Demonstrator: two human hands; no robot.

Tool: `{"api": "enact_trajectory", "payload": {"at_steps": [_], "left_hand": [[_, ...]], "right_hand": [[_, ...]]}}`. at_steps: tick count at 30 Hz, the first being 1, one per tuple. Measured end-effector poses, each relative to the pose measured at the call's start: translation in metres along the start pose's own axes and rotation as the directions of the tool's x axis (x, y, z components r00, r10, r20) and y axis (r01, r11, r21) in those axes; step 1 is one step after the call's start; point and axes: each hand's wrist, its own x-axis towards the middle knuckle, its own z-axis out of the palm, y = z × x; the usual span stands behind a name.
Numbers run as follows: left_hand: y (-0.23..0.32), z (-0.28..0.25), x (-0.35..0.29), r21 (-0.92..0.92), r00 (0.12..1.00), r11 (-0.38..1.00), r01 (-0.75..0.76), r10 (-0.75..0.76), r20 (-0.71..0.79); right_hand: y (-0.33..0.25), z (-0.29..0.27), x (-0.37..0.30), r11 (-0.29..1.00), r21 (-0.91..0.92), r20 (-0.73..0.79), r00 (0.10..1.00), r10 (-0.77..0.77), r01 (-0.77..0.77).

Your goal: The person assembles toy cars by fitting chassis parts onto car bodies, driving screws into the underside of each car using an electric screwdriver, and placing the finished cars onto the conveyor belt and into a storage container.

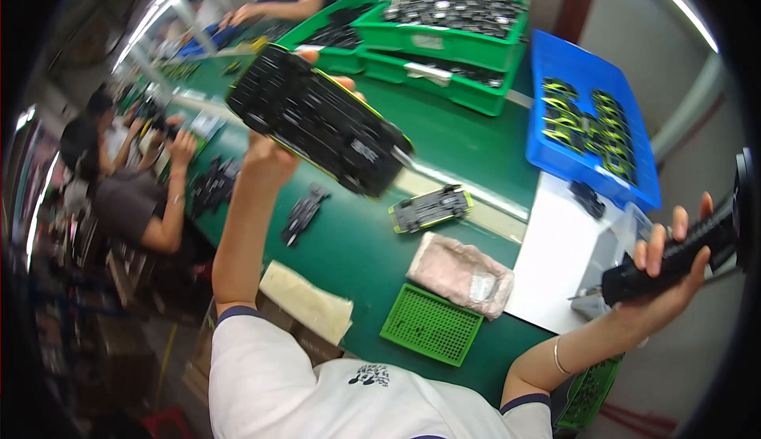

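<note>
My left hand [269, 158] is raised over the green bench, closed around a toy car [321, 118]. The car's black underside faces me, and a yellow-green body edge shows along its rim. On the right, my right hand [670, 280] wraps around a black electric screwdriver [634, 280], held above the white board. Its far end runs out near the picture's rim. A second toy car [432, 209] lies underside up on the bench between my hands. Left of it rests a loose black chassis part [304, 215].
A pink padded bundle [456, 272] and a green mesh basket [432, 324] sit near me. Green crates [444, 39] of dark parts stand at the back. A blue bin [539, 138] of yellow-green parts and a clear container [622, 245] are on the right. Several people work nearby.
</note>
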Motion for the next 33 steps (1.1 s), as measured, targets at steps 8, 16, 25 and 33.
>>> {"api": "enact_trajectory", "payload": {"at_steps": [8,16,25,33], "left_hand": [[0.146,-0.093,-0.223,0.702,0.633,0.548,0.455,0.355,-0.688],[0.066,-0.104,-0.464,-0.333,-0.403,-0.291,0.897,-0.231,-0.885],[-0.044,-0.120,-0.473,-0.412,-0.508,-0.383,0.826,-0.192,-0.840],[0.022,-0.114,-0.289,0.553,0.418,0.108,0.826,0.541,-0.730]], "right_hand": [[-0.004,-0.010,0.000,0.998,-0.068,0.118,0.993,0.002,0.006],[0.013,0.007,0.000,0.983,-0.171,0.146,0.986,0.085,-0.059],[0.011,0.016,-0.014,0.982,-0.158,0.119,0.985,0.126,-0.107],[0.012,0.024,-0.016,0.994,-0.076,0.000,0.997,0.073,-0.073]]}}
